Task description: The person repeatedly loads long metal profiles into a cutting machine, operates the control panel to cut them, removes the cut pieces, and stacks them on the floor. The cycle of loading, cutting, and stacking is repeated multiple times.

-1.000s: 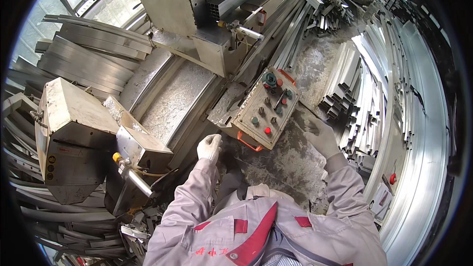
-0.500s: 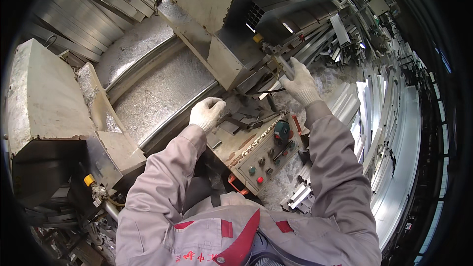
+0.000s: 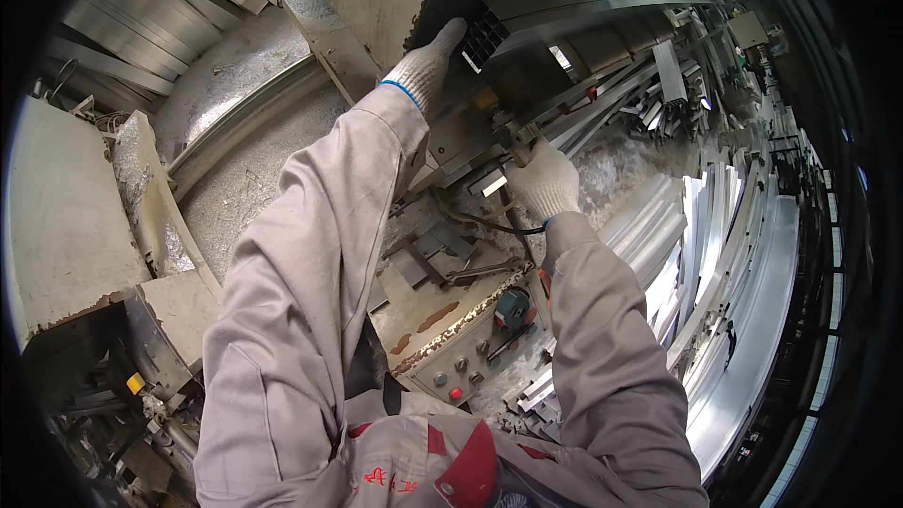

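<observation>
My left hand (image 3: 425, 68), in a white knit glove, reaches up to a stack of hollow metal profiles (image 3: 485, 36) whose square open ends face me. Its fingers are stretched out at the edge of the stack, and their tips are partly lost in shadow. My right hand (image 3: 546, 181), gloved too, is closed by a clamp fitting with a yellow cap (image 3: 486, 98). What the fingers wrap round there is mostly hidden by the glove. A short bright metal piece (image 3: 493, 182) and a dark hose (image 3: 470, 219) lie just left of this hand.
Below my hands stands a control box (image 3: 470, 357) with knobs and a red button (image 3: 456, 393). Metal offcuts (image 3: 442, 249) lie on its top. Long aluminium profiles (image 3: 701, 254) are piled at right. Machine housings (image 3: 75, 216) and a chip-covered bed (image 3: 254, 169) fill the left.
My left hand has moved up and forward from above the control box to the profile stack. My right hand has come slightly down and left, staying near the clamp fitting. The view has shifted.
</observation>
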`<state>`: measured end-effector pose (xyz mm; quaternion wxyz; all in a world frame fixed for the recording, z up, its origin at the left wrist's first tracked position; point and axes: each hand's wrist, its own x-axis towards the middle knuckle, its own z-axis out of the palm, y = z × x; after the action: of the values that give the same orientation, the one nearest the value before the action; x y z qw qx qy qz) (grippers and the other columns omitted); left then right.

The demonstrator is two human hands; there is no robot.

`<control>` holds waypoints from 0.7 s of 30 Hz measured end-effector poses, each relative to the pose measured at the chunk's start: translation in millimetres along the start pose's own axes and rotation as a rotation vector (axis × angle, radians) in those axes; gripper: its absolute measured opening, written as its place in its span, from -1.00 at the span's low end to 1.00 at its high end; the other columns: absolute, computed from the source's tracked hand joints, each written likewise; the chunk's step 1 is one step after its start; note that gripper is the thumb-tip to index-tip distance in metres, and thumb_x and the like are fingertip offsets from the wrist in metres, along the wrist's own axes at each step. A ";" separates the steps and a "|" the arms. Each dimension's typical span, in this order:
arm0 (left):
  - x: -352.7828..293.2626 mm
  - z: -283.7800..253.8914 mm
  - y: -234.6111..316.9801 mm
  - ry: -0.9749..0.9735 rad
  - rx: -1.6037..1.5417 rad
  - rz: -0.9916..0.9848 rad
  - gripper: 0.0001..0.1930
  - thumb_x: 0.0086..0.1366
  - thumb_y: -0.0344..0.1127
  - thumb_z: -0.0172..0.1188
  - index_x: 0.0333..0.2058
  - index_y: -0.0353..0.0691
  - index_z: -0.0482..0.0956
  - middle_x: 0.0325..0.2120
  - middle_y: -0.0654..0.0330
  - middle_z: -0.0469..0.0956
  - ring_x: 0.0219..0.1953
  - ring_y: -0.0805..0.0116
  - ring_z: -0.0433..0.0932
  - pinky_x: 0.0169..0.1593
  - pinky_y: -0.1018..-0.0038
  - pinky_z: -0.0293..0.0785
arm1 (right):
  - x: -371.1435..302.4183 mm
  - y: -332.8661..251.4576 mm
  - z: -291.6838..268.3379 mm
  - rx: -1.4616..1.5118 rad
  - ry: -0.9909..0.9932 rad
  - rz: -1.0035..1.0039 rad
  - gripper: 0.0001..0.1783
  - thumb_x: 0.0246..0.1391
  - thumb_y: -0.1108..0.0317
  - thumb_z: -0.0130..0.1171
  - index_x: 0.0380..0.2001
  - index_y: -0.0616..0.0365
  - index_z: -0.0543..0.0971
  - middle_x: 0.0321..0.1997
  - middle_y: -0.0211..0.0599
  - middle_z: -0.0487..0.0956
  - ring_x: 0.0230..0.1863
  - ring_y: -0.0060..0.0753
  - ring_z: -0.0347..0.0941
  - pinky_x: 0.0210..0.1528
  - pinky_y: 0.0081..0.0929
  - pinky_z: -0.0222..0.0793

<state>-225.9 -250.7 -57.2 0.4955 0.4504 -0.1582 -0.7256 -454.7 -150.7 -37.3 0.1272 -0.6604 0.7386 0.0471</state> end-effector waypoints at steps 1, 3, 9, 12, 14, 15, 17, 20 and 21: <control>16.0 9.2 3.5 0.018 0.035 0.004 0.02 0.39 0.38 0.45 0.52 -0.30 0.39 0.41 -0.19 0.49 0.29 -0.06 0.56 0.23 0.05 0.64 | -0.3 -1.2 -0.6 -0.003 0.011 0.004 -0.35 0.20 0.06 0.34 0.21 0.34 0.61 -0.03 0.22 0.81 0.08 0.30 0.76 0.22 0.09 0.66; 47.0 18.1 13.7 -0.051 0.040 0.008 0.05 0.35 0.42 0.46 0.50 -0.30 0.41 0.34 -0.13 0.57 0.26 -0.06 0.58 0.18 0.04 0.64 | -0.3 -2.8 -1.7 0.024 0.022 0.017 -0.38 0.16 0.07 0.35 0.14 0.36 0.65 -0.04 0.29 0.79 0.09 0.33 0.75 0.22 0.10 0.65; 110.2 1.5 9.8 -0.106 1.238 0.572 -0.22 0.42 0.05 0.51 0.49 -0.01 0.38 0.12 -0.05 0.67 0.10 0.00 0.62 0.31 0.22 0.55 | -1.9 -2.1 -5.6 0.028 -0.008 0.032 -0.41 0.14 0.13 0.38 0.15 0.29 0.63 -0.01 0.18 0.81 0.14 0.25 0.75 0.24 0.07 0.66; 140.4 16.1 13.7 -0.080 0.636 0.060 -0.22 0.38 0.06 0.56 0.44 -0.02 0.41 0.08 0.03 0.67 0.03 0.08 0.61 0.25 0.24 0.57 | -2.3 -3.4 -9.3 0.026 -0.046 0.041 -0.43 0.12 0.18 0.39 0.13 0.30 0.63 -0.01 0.14 0.81 0.13 0.25 0.75 0.24 0.06 0.67; 146.9 28.2 11.7 0.064 0.401 0.015 -0.32 0.35 0.10 0.61 0.28 -0.08 0.54 -0.03 0.11 0.69 -0.09 0.18 0.60 0.12 0.22 0.64 | -3.1 -4.7 -11.7 0.031 -0.052 0.047 -0.44 0.11 0.20 0.40 0.13 0.29 0.63 -0.01 0.12 0.81 0.13 0.25 0.75 0.23 0.05 0.67; 145.7 33.9 8.5 0.138 0.222 -0.007 -0.42 0.35 0.11 0.61 0.14 -0.09 0.62 -0.12 0.15 0.70 -0.15 0.22 0.61 0.05 0.23 0.65 | -3.4 -5.1 -12.9 0.032 -0.058 0.051 -0.44 0.11 0.21 0.40 0.13 0.29 0.63 -0.01 0.10 0.82 0.13 0.24 0.75 0.23 0.05 0.67; 142.2 41.8 10.8 0.144 0.046 -0.058 -0.57 0.33 0.13 0.63 -0.13 -0.04 0.68 -0.30 0.26 0.68 -0.30 0.32 0.59 -0.11 0.26 0.64 | -4.1 -5.7 -14.5 0.024 -0.069 0.054 -0.44 0.11 0.21 0.40 0.14 0.27 0.63 -0.01 0.09 0.82 0.13 0.23 0.76 0.23 0.04 0.67; 136.5 45.0 17.1 0.047 0.031 -0.120 -0.57 0.30 0.13 0.66 -0.48 0.11 0.59 -0.55 0.41 0.56 -0.52 0.44 0.51 -0.30 0.32 0.53 | -4.8 -5.3 -15.0 0.031 -0.065 0.044 -0.44 0.11 0.21 0.40 0.14 0.26 0.63 -0.01 0.09 0.82 0.13 0.22 0.76 0.22 0.03 0.68; 136.9 47.1 18.2 0.080 0.009 -0.119 -0.53 0.29 0.13 0.67 -0.54 0.15 0.53 -0.62 0.46 0.50 -0.58 0.46 0.46 -0.35 0.34 0.49 | -4.5 -4.9 -14.9 0.034 -0.061 0.040 -0.44 0.11 0.21 0.41 0.14 0.27 0.63 -0.01 0.10 0.82 0.13 0.22 0.76 0.22 0.03 0.68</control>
<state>-267.7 -387.2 -87.3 0.4553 0.4900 -0.1146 -0.7345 -451.3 -150.6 -21.4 0.1597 -0.6414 0.7482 0.0572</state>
